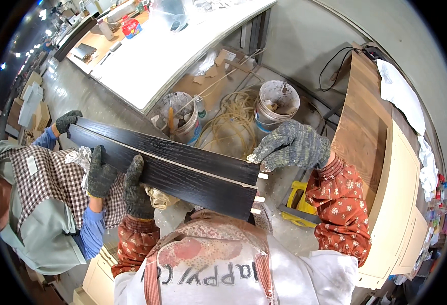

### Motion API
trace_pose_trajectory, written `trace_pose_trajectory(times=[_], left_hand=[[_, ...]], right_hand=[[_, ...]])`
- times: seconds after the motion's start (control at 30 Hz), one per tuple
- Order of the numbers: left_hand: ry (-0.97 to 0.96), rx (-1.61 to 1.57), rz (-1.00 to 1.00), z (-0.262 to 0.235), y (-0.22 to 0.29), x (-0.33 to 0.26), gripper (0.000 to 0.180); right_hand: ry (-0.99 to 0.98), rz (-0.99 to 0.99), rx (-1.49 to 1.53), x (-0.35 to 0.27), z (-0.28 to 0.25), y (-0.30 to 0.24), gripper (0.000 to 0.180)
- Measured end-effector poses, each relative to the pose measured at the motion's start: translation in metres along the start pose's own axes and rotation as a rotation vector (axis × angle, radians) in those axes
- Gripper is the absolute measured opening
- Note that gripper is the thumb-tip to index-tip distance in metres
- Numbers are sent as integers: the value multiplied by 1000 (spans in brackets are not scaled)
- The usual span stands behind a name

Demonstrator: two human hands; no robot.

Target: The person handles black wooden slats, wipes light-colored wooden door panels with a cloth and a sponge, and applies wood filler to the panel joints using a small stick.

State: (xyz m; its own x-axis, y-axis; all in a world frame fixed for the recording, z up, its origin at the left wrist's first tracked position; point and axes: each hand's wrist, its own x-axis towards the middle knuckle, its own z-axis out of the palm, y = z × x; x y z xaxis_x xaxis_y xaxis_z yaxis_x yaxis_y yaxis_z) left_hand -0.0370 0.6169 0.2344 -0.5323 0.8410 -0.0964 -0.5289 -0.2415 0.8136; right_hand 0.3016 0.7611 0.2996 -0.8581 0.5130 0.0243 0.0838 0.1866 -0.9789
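Head view: from my remote seat, I see two black boards [193, 185] spanning the hands, long axis sloping down rightward. At their left end sits a co-worker's hand [68, 122], then the co-worker's other hand [101, 173] on their near edge. Beside it, the person's left hand [138, 188] clasps that edge, thumb on top. The right hand [294, 145], nearest their pegged end, curls at the far corner; whether it pinches, I cannot tell.

Head fisheye: faces down and forward, black boards [183, 180] close, white bench [132, 63] farther.
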Motion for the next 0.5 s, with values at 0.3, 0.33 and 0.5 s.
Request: trace_pose_trajectory(times=[0.3, 0.33, 0.5], left_hand=[[145, 300, 280, 5, 1, 9, 59], [154, 296, 238, 20, 6, 4, 63], [50, -1, -71, 25, 10, 1, 56]], right_hand=[[-96, -58, -223, 21, -5, -17, 21], [-98, -57, -224, 21, -6, -14, 21], [-166, -106, -251, 29, -12, -18, 20]])
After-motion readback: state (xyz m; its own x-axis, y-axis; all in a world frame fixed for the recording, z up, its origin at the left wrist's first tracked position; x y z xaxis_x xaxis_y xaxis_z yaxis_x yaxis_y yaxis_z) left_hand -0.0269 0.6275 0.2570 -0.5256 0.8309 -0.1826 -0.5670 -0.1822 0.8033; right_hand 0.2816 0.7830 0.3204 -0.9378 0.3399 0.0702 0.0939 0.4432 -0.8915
